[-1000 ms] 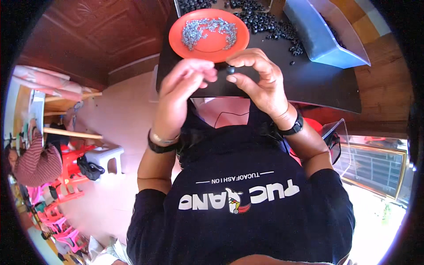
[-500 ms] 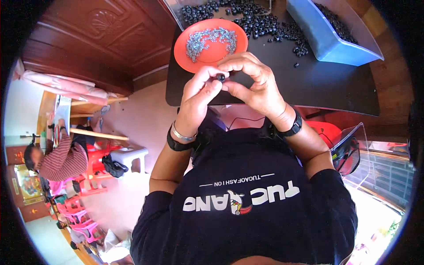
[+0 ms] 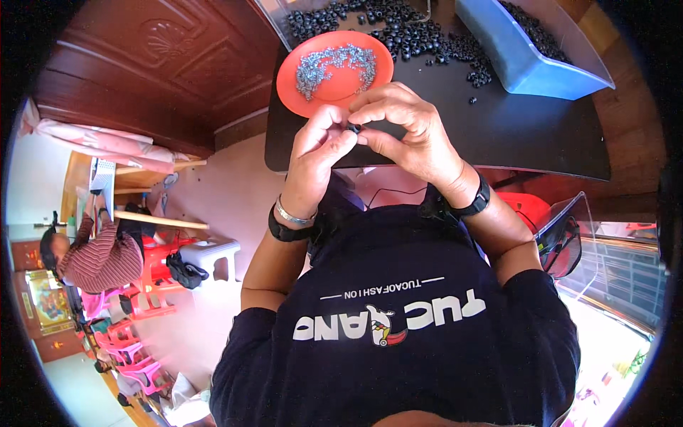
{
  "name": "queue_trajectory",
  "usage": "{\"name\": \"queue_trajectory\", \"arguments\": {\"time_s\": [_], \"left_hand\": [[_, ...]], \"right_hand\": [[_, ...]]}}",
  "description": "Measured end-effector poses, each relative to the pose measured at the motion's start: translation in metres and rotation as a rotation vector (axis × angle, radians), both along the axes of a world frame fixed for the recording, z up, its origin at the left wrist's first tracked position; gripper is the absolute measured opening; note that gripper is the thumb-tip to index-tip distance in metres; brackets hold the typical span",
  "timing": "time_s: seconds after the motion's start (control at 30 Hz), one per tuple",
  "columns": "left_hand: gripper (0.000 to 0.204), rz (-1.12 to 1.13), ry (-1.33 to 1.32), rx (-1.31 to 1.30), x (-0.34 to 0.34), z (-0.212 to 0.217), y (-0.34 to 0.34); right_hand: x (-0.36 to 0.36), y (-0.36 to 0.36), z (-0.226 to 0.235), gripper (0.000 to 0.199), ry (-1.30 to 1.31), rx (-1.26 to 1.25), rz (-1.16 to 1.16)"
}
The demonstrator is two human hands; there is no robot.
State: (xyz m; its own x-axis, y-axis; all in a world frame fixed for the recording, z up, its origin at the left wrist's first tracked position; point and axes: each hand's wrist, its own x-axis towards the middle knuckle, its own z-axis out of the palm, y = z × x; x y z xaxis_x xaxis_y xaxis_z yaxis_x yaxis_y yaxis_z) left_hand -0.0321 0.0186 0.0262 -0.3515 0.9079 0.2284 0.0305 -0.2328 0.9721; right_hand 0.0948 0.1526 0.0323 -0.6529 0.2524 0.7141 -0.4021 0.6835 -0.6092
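Your left hand: grip pinching small black part at thumb and forefinger tips. Your right hand: fingertips at part's right side, cannot tell whether grasping. Part above worktop, near side of orange plate.

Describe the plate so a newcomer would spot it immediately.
Start at the dark table along the picture's top. On it, just beyond the left hand and right hand, sits the plate. Unlike the blue bin and black pieces nearby, it is round, orange-red and holds small silvery bits.
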Motion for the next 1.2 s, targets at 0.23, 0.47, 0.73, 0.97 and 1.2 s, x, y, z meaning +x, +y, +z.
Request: {"name": "queue_trajectory", "arguments": {"time_s": [0.23,0.47,0.73,0.97,1.2], "left_hand": [[0.017,-0.058,-0.212,-0.018,0.001,-0.005,-0.001],[0.023,-0.002,-0.270,0.025,-0.025,-0.025,-0.005],[0.023,-0.043,-0.427,0.146,-0.046,-0.046,-0.002],[0.021,-0.047,-0.468,0.130,-0.042,-0.044,-0.004],[0.022,-0.042,-0.455,0.127,-0.040,-0.043,-0.004]], "right_hand": [[0.005,-0.001,0.002,0.028,-0.063,0.117,-0.047],[-0.016,0.040,0.035,0.012,-0.300,0.278,-0.039],[-0.114,0.097,0.012,0.018,-0.616,0.569,-0.152],[-0.135,0.090,-0.004,0.015,-0.690,0.621,-0.070],[-0.122,0.103,0.005,0.014,-0.733,0.653,0.008]]}}
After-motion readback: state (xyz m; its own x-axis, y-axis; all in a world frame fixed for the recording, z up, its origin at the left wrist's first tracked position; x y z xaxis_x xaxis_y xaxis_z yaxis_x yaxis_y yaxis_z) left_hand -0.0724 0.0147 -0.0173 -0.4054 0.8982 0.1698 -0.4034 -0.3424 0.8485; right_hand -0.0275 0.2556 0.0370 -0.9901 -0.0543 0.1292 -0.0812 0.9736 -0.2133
